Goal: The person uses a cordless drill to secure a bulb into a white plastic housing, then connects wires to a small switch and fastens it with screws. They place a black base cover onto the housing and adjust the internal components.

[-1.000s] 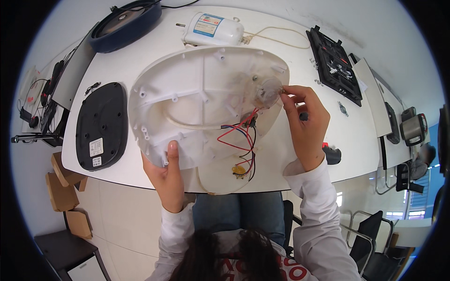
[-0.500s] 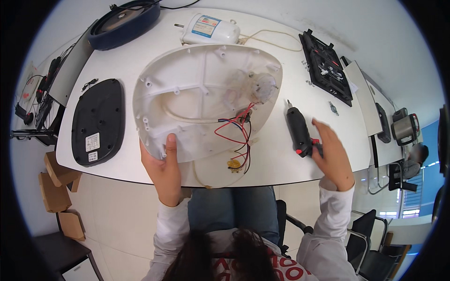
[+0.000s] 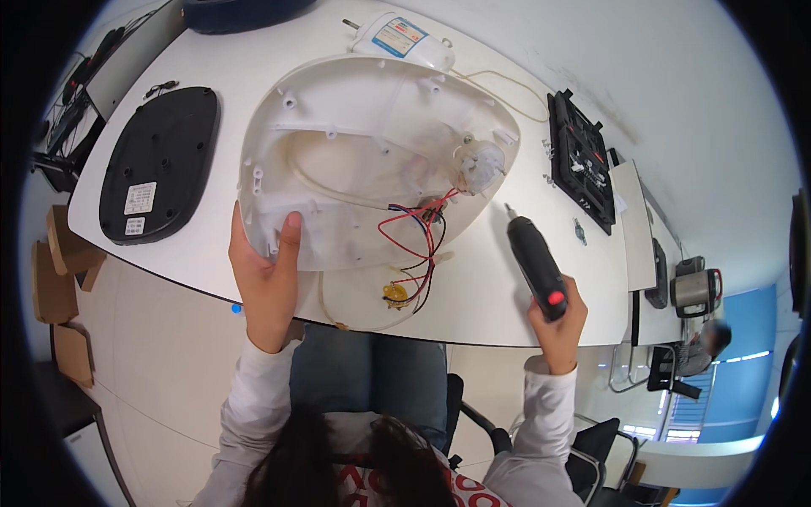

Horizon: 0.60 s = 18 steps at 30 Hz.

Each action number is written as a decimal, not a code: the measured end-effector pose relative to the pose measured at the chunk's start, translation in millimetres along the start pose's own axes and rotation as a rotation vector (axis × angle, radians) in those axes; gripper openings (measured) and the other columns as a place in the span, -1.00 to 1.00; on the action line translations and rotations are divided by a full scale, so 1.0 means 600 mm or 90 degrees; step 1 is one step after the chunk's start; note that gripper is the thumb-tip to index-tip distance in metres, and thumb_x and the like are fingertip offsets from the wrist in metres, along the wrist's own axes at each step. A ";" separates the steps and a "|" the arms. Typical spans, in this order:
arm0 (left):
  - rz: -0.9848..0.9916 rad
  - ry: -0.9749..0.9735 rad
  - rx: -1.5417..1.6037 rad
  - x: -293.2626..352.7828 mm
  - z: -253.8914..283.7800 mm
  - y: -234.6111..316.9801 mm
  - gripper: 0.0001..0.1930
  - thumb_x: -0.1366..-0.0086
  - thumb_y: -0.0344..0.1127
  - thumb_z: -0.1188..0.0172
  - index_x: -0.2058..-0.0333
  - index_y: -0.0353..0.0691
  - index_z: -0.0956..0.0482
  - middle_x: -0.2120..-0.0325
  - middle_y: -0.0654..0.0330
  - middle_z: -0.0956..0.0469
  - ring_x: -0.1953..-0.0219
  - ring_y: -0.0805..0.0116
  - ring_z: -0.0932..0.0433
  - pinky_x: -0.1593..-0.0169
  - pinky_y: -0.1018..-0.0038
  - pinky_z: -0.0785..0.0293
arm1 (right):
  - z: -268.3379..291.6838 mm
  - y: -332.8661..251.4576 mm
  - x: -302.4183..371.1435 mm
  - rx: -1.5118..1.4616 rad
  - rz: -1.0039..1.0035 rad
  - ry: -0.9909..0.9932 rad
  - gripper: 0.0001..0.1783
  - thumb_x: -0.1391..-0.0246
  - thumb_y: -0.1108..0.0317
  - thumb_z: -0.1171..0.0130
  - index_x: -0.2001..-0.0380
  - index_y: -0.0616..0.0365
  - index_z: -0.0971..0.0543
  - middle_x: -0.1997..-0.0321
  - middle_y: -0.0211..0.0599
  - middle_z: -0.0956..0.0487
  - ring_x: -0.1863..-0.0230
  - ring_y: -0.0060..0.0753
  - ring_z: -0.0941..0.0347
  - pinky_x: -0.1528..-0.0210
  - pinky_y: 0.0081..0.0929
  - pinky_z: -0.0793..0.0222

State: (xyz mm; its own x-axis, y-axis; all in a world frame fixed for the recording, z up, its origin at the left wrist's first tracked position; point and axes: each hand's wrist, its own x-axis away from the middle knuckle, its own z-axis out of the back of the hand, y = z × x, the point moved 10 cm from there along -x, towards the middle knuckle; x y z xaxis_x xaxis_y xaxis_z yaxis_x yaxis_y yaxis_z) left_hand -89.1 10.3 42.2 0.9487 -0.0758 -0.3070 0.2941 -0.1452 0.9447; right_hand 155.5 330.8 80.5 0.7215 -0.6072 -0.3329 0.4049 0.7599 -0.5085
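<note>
A white plastic housing [image 3: 363, 101], hollow side up, is tilted over the table in front of me. My left hand [image 3: 269, 287] grips its near left edge, thumb on the inside and the other fingers hidden behind it. Inside the housing's right end sits a whitish round part [image 3: 479, 166]. Red and black wires [image 3: 405, 241] run from there to a small yellow disc-shaped part [image 3: 394, 293] near the table edge. My right hand [image 3: 559, 325] is wrapped round the handle of a black cordless screwdriver [image 3: 536, 258], its bit pointing away from me toward the housing's right side.
On the left lies a black base plate [image 3: 160, 165] with pale labels. Behind the housing is a white motor-like unit [image 3: 404, 40] with a cable. An open black tool case [image 3: 581, 160] lies at the right, near a small metal piece [image 3: 579, 231]. Another person [image 3: 701, 351] sits far right.
My right hand has closed round the screwdriver, which lay on the table beside open fingers before. My left hand keeps its hold on the housing. The whole view has shifted.
</note>
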 end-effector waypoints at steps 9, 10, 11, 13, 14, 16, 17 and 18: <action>0.017 0.004 0.012 0.000 -0.003 0.001 -0.60 -0.34 -0.28 -0.18 -0.05 -0.39 -0.37 0.15 0.16 -0.49 0.11 0.44 -0.40 -0.02 0.55 -0.31 | -0.003 -0.073 0.021 -0.485 -0.016 -0.050 -0.58 0.07 0.66 -0.08 0.07 0.40 -0.34 0.34 -0.15 -0.55 0.50 -0.43 -0.49 0.43 -0.52 -0.42; 0.021 0.008 0.014 0.002 -0.004 0.000 -0.60 -0.34 -0.28 -0.18 -0.05 -0.39 -0.37 0.15 0.16 -0.48 0.11 0.44 -0.40 -0.02 0.55 -0.31 | -0.003 -0.078 0.019 -0.473 -0.017 -0.041 -0.60 0.07 0.66 -0.08 0.08 0.40 -0.35 0.34 -0.15 -0.55 0.51 -0.43 -0.49 0.43 -0.52 -0.42; 0.018 0.003 0.014 0.001 -0.004 -0.001 -0.60 -0.35 -0.28 -0.18 -0.05 -0.39 -0.36 0.15 0.16 -0.48 0.11 0.44 -0.40 -0.02 0.55 -0.31 | -0.004 -0.083 0.018 -0.462 -0.018 -0.032 -0.61 0.07 0.66 -0.08 0.10 0.41 -0.35 0.34 -0.15 -0.55 0.51 -0.43 -0.49 0.43 -0.52 -0.42; 0.014 -0.007 0.015 -0.001 -0.004 -0.002 -0.60 -0.35 -0.28 -0.17 -0.06 -0.39 -0.36 0.15 0.16 -0.48 0.11 0.44 -0.40 -0.02 0.55 -0.31 | -0.007 -0.084 0.015 -0.444 -0.017 -0.025 -0.64 0.08 0.66 -0.08 0.13 0.41 -0.37 0.35 -0.15 -0.55 0.51 -0.44 -0.48 0.43 -0.52 -0.43; 0.013 -0.006 0.014 -0.001 -0.004 -0.002 -0.60 -0.35 -0.28 -0.17 -0.06 -0.39 -0.36 0.15 0.16 -0.48 0.11 0.44 -0.40 -0.02 0.55 -0.31 | -0.010 -0.081 0.014 -0.438 -0.014 -0.027 -0.66 0.08 0.66 -0.08 0.15 0.40 -0.37 0.35 -0.15 -0.55 0.51 -0.44 -0.48 0.43 -0.52 -0.43; 0.010 -0.005 0.010 -0.001 -0.004 -0.002 -0.60 -0.35 -0.28 -0.17 -0.06 -0.39 -0.36 0.15 0.15 -0.48 0.11 0.44 -0.40 -0.01 0.56 -0.32 | -0.014 -0.080 0.012 -0.428 -0.012 -0.031 -0.68 0.07 0.66 -0.08 0.17 0.40 -0.38 0.36 -0.15 -0.54 0.52 -0.44 -0.48 0.43 -0.52 -0.44; 0.012 -0.007 0.012 -0.001 -0.004 -0.002 -0.60 -0.35 -0.28 -0.17 -0.06 -0.39 -0.36 0.15 0.15 -0.48 0.12 0.44 -0.41 -0.01 0.55 -0.32 | -0.015 -0.081 0.011 -0.424 -0.012 -0.034 -0.69 0.07 0.66 -0.09 0.18 0.40 -0.38 0.35 -0.15 -0.54 0.52 -0.44 -0.48 0.42 -0.52 -0.44; 0.015 -0.008 0.015 -0.001 -0.004 -0.002 -0.60 -0.35 -0.27 -0.18 -0.06 -0.39 -0.36 0.15 0.15 -0.48 0.12 0.44 -0.41 -0.01 0.55 -0.32 | -0.016 -0.081 0.010 -0.420 -0.013 -0.036 -0.70 0.07 0.65 -0.09 0.19 0.40 -0.38 0.35 -0.15 -0.54 0.52 -0.44 -0.48 0.42 -0.51 -0.44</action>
State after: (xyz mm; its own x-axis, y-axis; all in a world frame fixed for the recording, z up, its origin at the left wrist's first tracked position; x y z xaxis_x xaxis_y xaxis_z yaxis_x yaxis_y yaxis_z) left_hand -89.8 13.1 41.4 0.9537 -0.0925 -0.2862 0.2686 -0.1660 0.9488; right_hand 135.0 287.8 95.9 0.7530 -0.5930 -0.2854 0.0021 0.4359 -0.9000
